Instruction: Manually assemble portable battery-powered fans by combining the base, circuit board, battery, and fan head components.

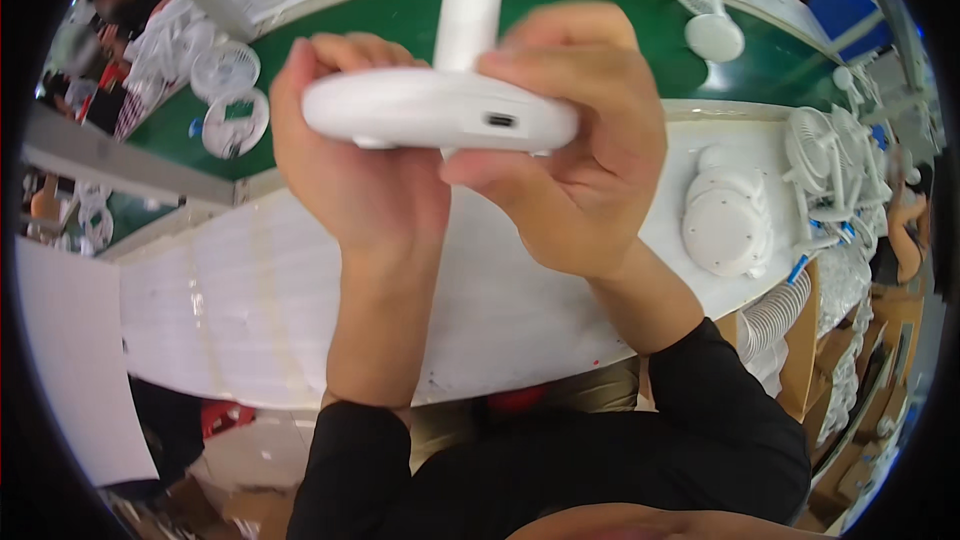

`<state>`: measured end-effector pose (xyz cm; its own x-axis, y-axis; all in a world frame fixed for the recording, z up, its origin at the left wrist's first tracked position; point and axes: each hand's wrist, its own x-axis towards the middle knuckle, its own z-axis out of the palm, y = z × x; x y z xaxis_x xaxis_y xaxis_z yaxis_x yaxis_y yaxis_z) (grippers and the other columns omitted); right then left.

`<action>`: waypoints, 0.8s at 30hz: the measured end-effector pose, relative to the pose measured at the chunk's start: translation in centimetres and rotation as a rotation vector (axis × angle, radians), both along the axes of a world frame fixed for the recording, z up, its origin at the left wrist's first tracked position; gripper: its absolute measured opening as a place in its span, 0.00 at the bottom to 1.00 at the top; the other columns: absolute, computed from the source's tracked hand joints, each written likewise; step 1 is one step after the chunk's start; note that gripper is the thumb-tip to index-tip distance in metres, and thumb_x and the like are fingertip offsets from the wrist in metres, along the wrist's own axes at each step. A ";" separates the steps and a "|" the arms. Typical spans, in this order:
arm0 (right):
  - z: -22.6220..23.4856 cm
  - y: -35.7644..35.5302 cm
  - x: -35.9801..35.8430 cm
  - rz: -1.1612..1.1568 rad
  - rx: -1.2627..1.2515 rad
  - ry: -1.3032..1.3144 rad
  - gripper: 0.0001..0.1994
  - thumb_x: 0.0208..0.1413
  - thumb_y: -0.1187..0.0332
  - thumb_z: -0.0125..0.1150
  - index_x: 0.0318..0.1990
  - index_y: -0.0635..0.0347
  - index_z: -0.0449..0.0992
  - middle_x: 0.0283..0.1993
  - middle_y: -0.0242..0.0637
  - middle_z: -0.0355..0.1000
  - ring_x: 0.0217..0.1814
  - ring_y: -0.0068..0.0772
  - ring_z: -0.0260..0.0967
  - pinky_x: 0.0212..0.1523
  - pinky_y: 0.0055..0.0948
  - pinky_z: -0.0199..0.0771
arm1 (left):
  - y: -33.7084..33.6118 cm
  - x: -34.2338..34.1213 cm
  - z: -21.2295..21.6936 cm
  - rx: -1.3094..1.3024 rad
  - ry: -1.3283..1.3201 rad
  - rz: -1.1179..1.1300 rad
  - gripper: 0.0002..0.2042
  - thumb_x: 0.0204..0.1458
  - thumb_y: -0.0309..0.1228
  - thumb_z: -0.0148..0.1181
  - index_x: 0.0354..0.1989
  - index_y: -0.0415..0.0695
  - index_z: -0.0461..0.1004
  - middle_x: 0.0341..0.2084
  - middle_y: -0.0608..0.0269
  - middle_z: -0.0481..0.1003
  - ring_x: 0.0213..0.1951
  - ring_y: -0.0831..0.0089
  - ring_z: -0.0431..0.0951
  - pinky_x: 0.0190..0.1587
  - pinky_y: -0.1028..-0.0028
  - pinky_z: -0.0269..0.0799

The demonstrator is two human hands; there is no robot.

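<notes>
Holding one fan (445, 90) at 12 o'clock: your left hand (350, 170) and right hand (580, 160) both clamp its base, port toward you; assembled, seemingly under check; spare bases (725, 220) at 3 o'clock untouched

White fan base (430, 110), round, port facing camera, stem upright, held aloft.
</notes>
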<state>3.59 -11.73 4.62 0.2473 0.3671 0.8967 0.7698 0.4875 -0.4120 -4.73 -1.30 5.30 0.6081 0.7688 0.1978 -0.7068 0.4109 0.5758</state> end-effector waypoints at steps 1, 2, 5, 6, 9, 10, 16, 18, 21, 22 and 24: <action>-0.3 0.5 -0.6 0.012 -0.014 0.027 0.24 0.46 0.66 0.72 0.52 0.61 0.74 0.47 0.40 0.69 0.50 0.32 0.65 0.50 0.25 0.64 | 0.8 -0.3 -0.2 -0.011 -0.035 0.029 0.17 0.65 0.35 0.35 0.28 0.44 0.68 0.17 0.62 0.69 0.24 0.70 0.68 0.34 0.72 0.65; -0.4 0.7 -1.1 0.035 -0.016 0.049 0.24 0.46 0.66 0.72 0.52 0.61 0.74 0.47 0.40 0.69 0.50 0.32 0.65 0.50 0.25 0.64 | 2.2 -0.7 -0.4 0.068 -0.007 0.109 0.16 0.65 0.35 0.35 0.29 0.44 0.68 0.16 0.62 0.69 0.24 0.70 0.68 0.35 0.73 0.66; 0.2 0.3 -1.9 0.198 -0.280 0.254 0.20 0.53 0.66 0.67 0.54 0.57 0.75 0.44 0.35 0.72 0.52 0.31 0.61 0.51 0.27 0.63 | 4.0 -1.5 -0.7 0.322 0.034 0.363 0.16 0.66 0.35 0.34 0.30 0.44 0.68 0.16 0.62 0.70 0.23 0.71 0.69 0.36 0.74 0.67; 0.1 0.5 -2.3 0.251 -0.366 0.316 0.19 0.56 0.66 0.65 0.55 0.56 0.75 0.44 0.33 0.73 0.53 0.30 0.59 0.51 0.28 0.63 | 4.3 -1.9 -0.7 0.497 0.024 0.524 0.16 0.66 0.35 0.34 0.31 0.44 0.68 0.15 0.62 0.70 0.23 0.71 0.69 0.36 0.74 0.67; 0.5 -0.2 -2.8 0.423 -0.461 0.539 0.24 0.57 0.65 0.62 0.61 0.59 0.70 0.53 0.39 0.68 0.57 0.34 0.60 0.55 0.29 0.62 | 4.2 -2.1 -0.4 0.702 0.001 0.530 0.15 0.65 0.35 0.32 0.36 0.43 0.68 0.15 0.60 0.71 0.23 0.71 0.69 0.35 0.74 0.67; 0.6 -0.4 -3.0 0.510 -0.506 0.647 0.26 0.57 0.65 0.60 0.63 0.60 0.67 0.58 0.42 0.66 0.59 0.36 0.61 0.57 0.30 0.61 | 4.2 -2.1 -0.4 0.804 -0.014 0.534 0.15 0.65 0.34 0.31 0.38 0.42 0.68 0.15 0.59 0.71 0.22 0.72 0.69 0.34 0.74 0.68; 0.6 -0.6 -3.8 0.651 -0.520 1.034 0.27 0.61 0.62 0.60 0.65 0.63 0.64 0.50 0.39 0.69 0.51 0.31 0.61 0.53 0.26 0.63 | 3.0 -2.7 -0.3 0.917 0.092 0.558 0.16 0.65 0.34 0.30 0.40 0.41 0.68 0.15 0.60 0.71 0.23 0.72 0.69 0.34 0.74 0.68; 0.2 -0.8 -3.5 0.639 -0.507 1.021 0.28 0.61 0.63 0.61 0.66 0.63 0.64 0.51 0.40 0.68 0.52 0.31 0.61 0.53 0.26 0.63 | 2.4 -2.4 -0.4 0.921 0.149 0.561 0.16 0.65 0.34 0.30 0.39 0.41 0.68 0.15 0.60 0.71 0.23 0.72 0.69 0.35 0.75 0.68; -0.8 -0.7 -2.6 0.646 -0.472 0.952 0.29 0.60 0.63 0.61 0.66 0.63 0.63 0.53 0.43 0.67 0.53 0.32 0.62 0.54 0.27 0.64 | 1.4 -2.1 -0.1 0.936 0.235 0.571 0.16 0.65 0.34 0.30 0.39 0.41 0.68 0.15 0.61 0.70 0.23 0.72 0.70 0.35 0.75 0.69; -1.1 -0.2 -2.5 0.665 -0.456 0.921 0.29 0.60 0.64 0.61 0.67 0.63 0.63 0.54 0.44 0.67 0.53 0.33 0.62 0.54 0.27 0.64 | 1.4 -2.3 0.3 0.953 0.266 0.590 0.16 0.65 0.34 0.30 0.39 0.41 0.68 0.15 0.61 0.70 0.23 0.72 0.70 0.35 0.75 0.69; -1.4 0.6 -2.3 0.701 -0.422 0.852 0.30 0.59 0.64 0.61 0.67 0.63 0.62 0.55 0.46 0.67 0.54 0.33 0.63 0.54 0.27 0.64 | 1.2 -2.6 1.3 0.985 0.321 0.630 0.16 0.65 0.34 0.30 0.39 0.40 0.68 0.15 0.61 0.70 0.23 0.72 0.70 0.36 0.75 0.69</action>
